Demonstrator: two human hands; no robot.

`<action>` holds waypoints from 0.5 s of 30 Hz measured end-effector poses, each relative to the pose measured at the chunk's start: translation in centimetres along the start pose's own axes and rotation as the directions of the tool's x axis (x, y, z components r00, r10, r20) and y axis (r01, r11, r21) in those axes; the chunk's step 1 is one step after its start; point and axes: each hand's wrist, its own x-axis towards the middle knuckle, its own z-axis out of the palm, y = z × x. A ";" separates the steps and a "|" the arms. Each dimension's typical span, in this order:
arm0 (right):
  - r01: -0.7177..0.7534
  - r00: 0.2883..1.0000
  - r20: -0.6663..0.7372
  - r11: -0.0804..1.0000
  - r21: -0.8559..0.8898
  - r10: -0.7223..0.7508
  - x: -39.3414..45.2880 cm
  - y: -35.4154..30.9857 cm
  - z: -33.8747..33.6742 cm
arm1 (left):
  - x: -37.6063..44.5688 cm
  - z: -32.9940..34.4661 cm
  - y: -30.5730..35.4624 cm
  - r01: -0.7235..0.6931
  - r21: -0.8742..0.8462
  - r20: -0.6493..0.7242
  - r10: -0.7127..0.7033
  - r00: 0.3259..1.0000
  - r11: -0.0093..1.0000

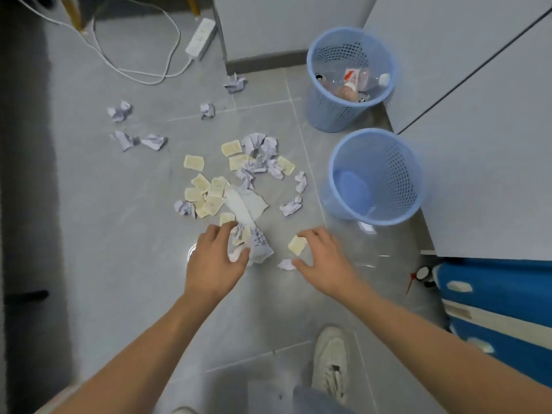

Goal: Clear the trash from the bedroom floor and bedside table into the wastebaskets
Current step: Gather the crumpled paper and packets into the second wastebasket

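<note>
Grey tiled floor [104,234] strewn with trash. Two blue mesh wastebaskets against white cabinet [478,130]: far wastebasket [328,115] loaded with bottles and wrappers; near wastebasket [352,204] holding little that can be made out. White power strip [200,38] with looped cable [134,76] at top. White shoe [330,363] at bottom. Yellowish packets [206,195] clustered mid-floor around a flat white wrapper [245,204]; crumpled paper balls [119,111] scattered beyond. Left hand [215,261] curled round a bundle of crumpled paper and packets [257,246]. Right hand [322,252] pinching a single packet [297,245], thumb touching a paper scrap [285,265] on the floor.
</note>
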 end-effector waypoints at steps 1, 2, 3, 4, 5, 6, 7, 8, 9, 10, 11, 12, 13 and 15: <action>0.008 0.999 0.031 1.000 -0.013 -0.008 1.2 1.2 1.7 | 0.6 2.3 -1.4 0.007 0.011 0.008 -0.007 1.000 1.000; 0.019 0.998 0.053 0.999 -0.030 -0.018 2.3 2.5 3.4 | 1.2 4.8 -2.7 0.012 0.025 0.021 -0.012 1.000 1.000; 0.034 0.997 0.065 0.998 -0.053 -0.031 3.4 3.9 5.0 | 1.8 7.2 -4.0 0.003 0.046 0.035 -0.005 0.999 0.999; 0.051 0.996 0.076 0.995 -0.083 -0.045 4.3 5.3 6.4 | 2.5 9.6 -5.2 -0.017 0.076 0.047 0.014 0.999 0.997; 0.066 0.994 0.092 0.991 -0.119 -0.055 5.2 6.8 7.7 | 3.3 11.7 -6.3 -0.044 0.112 0.050 0.039 0.998 0.993; 0.076 0.992 0.114 0.984 -0.159 -0.058 5.9 8.1 8.9 | 4.0 13.6 -7.2 -0.067 0.147 0.047 0.061 0.997 0.987; 0.084 0.989 0.137 0.978 -0.193 -0.058 6.5 9.3 9.8 | 4.8 15.2 -7.8 -0.089 0.173 0.040 0.083 0.996 0.981; 0.091 0.986 0.155 0.972 -0.215 -0.058 7.0 10.4 10.6 | 5.5 16.6 -8.3 -0.114 0.192 0.034 0.109 0.993 0.975; 0.107 0.984 0.165 0.966 -0.237 -0.068 7.4 11.3 11.1 | 6.3 17.7 -8.6 -0.141 0.214 0.033 0.138 0.990 0.967; 0.128 0.981 0.177 0.956 -0.263 -0.082 7.8 12.0 11.5 | 7.0 18.6 -8.9 -0.168 0.242 0.042 0.163 0.986 0.956; 0.150 0.977 0.191 0.944 -0.293 -0.096 8.1 12.6 11.8 | 7.6 19.2 -9.1 -0.193 0.270 0.057 0.185 0.981 0.943; 0.173 0.973 0.204 0.932 -0.319 -0.111 8.2 12.9 12.2 | 8.1 19.8 -9.2 -0.213 0.292 0.067 0.202 0.977 0.932; 0.193 0.969 0.214 0.920 -0.341 -0.124 8.4 13.2 12.5 | 8.5 20.2 -9.4 -0.230 0.309 0.067 0.220 0.973 0.923; 0.220 0.966 0.216 0.896 -0.386 -0.144 8.8 13.1 13.4 | 9.0 20.7 -9.9 -0.251 0.325 0.061 0.245 0.968 0.912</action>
